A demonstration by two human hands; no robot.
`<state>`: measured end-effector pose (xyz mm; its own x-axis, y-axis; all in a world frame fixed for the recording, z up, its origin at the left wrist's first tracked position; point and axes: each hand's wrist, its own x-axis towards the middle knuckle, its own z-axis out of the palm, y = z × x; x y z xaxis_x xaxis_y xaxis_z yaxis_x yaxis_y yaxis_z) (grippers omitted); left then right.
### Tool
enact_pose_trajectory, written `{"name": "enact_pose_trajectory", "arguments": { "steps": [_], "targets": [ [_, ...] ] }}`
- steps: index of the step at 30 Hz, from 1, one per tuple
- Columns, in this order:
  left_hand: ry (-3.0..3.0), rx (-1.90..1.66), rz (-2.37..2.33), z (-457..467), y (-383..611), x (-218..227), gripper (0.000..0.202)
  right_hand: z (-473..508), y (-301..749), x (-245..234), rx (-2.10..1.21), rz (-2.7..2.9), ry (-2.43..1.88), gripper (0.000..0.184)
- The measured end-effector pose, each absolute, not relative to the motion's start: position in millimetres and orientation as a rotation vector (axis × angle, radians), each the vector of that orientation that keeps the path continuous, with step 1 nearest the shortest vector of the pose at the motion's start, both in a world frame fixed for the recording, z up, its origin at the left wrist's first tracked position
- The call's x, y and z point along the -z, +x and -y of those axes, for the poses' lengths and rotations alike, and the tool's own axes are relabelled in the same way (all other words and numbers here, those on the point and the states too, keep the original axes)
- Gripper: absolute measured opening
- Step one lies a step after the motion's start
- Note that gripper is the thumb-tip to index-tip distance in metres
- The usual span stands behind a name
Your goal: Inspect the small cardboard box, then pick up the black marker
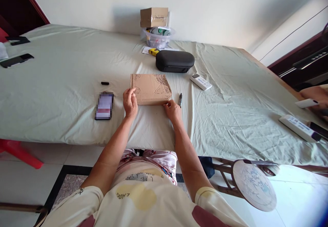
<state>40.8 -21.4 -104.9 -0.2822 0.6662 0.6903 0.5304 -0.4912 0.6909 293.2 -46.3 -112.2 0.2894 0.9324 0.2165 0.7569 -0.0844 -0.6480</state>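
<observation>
A flat cardboard box with black drawn swirls at its corners lies on the cloth-covered table in front of me. My left hand grips its left edge, thumb on top and fingers along the side. At the box's near right corner, my right hand has its fingers closed on the lower edge. Just right of that hand rests a black marker, its tip end bare or capped, I cannot tell. A small black cap lies to the left, above a phone with a lit, blurred screen.
Behind the box sit a black hard case, a yellow tape measure and a plastic tub with another carton on top. White power banks lie to the right. A round stool stands below the table edge.
</observation>
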Motion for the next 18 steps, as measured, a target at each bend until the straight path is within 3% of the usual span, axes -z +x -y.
{"name": "enact_pose_trajectory", "arguments": {
  "steps": [6, 18],
  "targets": [
    [1.798, -1.913, -1.509, 17, 37, 104, 0.059, 49, 298, 107, -0.309, 1.655, -1.891, 0.014],
    [1.787, -1.712, -1.608, 15, 37, 113, 0.075, 66, 272, 86, -0.58, 2.088, -1.552, 0.023]
  ]
}}
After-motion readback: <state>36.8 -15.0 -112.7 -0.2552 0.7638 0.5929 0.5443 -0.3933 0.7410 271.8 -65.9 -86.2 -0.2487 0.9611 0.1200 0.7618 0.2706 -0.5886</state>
